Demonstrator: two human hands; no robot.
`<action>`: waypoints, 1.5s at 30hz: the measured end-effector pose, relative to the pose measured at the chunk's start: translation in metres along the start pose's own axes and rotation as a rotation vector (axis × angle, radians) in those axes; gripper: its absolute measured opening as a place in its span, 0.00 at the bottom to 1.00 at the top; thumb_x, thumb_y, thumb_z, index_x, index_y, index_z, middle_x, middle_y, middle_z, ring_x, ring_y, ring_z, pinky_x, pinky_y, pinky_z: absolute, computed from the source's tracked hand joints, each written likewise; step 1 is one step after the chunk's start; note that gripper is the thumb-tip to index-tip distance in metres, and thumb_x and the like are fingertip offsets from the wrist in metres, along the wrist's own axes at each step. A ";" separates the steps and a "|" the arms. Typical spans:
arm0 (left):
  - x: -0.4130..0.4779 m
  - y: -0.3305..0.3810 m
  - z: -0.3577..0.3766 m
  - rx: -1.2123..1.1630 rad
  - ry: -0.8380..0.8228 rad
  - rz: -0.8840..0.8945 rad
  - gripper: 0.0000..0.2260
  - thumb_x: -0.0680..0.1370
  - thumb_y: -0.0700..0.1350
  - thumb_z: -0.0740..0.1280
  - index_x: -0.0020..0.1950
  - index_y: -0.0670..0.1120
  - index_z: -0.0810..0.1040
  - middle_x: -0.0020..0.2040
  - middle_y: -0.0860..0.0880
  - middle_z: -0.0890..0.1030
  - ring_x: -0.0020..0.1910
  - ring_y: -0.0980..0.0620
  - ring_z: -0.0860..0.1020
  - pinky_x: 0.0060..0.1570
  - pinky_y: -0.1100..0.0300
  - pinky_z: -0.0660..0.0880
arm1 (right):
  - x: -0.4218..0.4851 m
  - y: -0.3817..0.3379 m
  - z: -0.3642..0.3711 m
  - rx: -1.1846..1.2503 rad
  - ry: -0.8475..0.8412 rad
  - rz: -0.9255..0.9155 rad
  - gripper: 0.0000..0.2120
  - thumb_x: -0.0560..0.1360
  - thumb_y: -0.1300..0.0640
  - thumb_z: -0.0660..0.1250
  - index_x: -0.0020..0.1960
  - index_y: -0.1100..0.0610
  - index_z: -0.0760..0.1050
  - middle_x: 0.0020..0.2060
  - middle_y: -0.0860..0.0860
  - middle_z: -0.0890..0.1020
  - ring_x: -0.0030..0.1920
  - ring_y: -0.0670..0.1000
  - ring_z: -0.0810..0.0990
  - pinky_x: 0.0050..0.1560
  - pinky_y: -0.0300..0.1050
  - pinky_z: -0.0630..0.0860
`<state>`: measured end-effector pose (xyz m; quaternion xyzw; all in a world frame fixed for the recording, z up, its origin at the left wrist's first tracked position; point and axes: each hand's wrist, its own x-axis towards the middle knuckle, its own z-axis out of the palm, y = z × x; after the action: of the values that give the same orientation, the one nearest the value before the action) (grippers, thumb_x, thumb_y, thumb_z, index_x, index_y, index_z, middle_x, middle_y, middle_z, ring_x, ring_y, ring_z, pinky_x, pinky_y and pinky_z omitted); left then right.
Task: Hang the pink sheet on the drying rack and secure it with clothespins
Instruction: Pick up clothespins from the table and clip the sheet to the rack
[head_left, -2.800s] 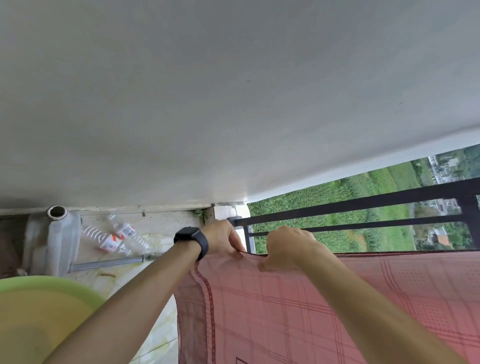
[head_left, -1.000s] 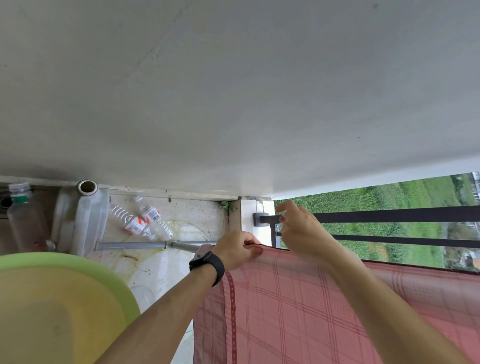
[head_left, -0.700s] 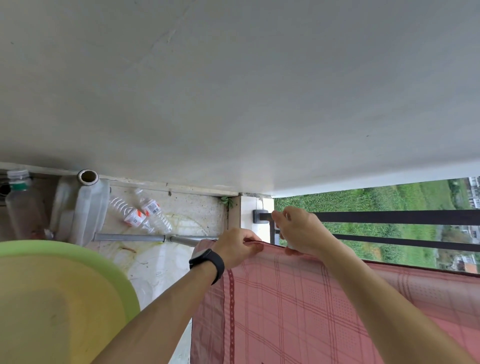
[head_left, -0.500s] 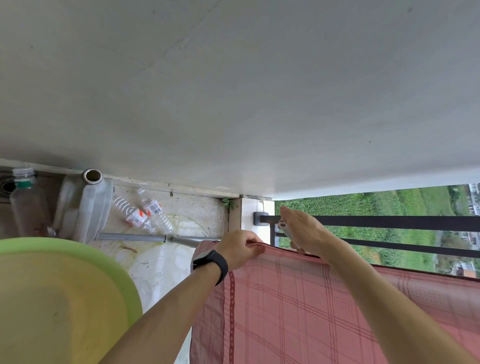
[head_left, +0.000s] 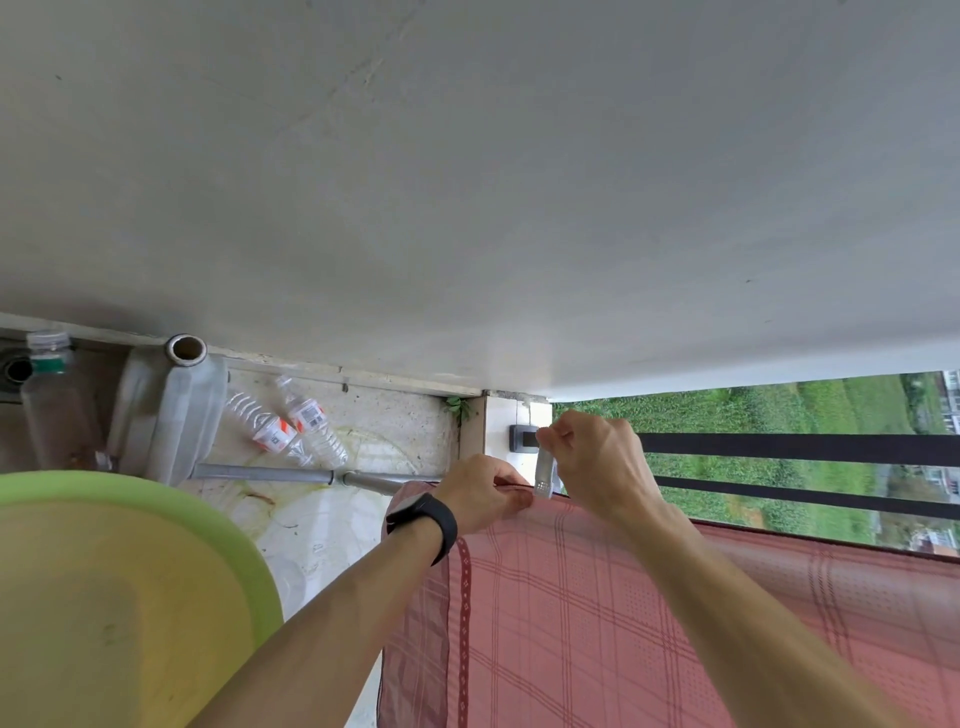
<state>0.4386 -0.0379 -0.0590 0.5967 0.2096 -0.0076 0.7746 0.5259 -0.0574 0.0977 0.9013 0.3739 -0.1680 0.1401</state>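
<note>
Here, clothespin (head_left: 543, 475) between right fingers (head_left: 566, 439), above sheet (head_left: 597, 623)

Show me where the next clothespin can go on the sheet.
Free: the top edge of the pink sheet, right of the right hand, below the black railing. Crowded: its left corner, where the left hand pinches the hem and the right hand holds a clothespin.
</note>
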 end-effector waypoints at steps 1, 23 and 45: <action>0.000 0.000 0.000 -0.001 -0.003 -0.004 0.06 0.74 0.49 0.73 0.48 0.48 0.86 0.41 0.56 0.84 0.43 0.60 0.81 0.41 0.71 0.75 | 0.001 0.000 0.003 -0.029 -0.008 -0.005 0.14 0.81 0.52 0.65 0.49 0.62 0.82 0.39 0.57 0.86 0.32 0.55 0.83 0.35 0.51 0.83; -0.072 0.066 -0.036 0.694 -0.010 -0.104 0.16 0.81 0.56 0.56 0.62 0.53 0.76 0.58 0.49 0.80 0.56 0.48 0.77 0.54 0.52 0.76 | -0.099 -0.024 -0.016 0.093 0.121 -0.002 0.13 0.80 0.61 0.60 0.62 0.55 0.76 0.58 0.50 0.81 0.56 0.51 0.80 0.58 0.46 0.79; -0.291 0.440 0.028 1.607 0.109 0.514 0.20 0.78 0.50 0.62 0.70 0.54 0.73 0.69 0.52 0.75 0.66 0.48 0.74 0.62 0.54 0.68 | -0.434 0.018 -0.238 0.586 0.561 0.302 0.15 0.82 0.50 0.60 0.67 0.47 0.77 0.70 0.44 0.75 0.73 0.47 0.66 0.73 0.41 0.60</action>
<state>0.2972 -0.0062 0.4489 0.9948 0.0354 0.0509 0.0813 0.2979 -0.2519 0.4926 0.9584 0.1978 0.0066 -0.2058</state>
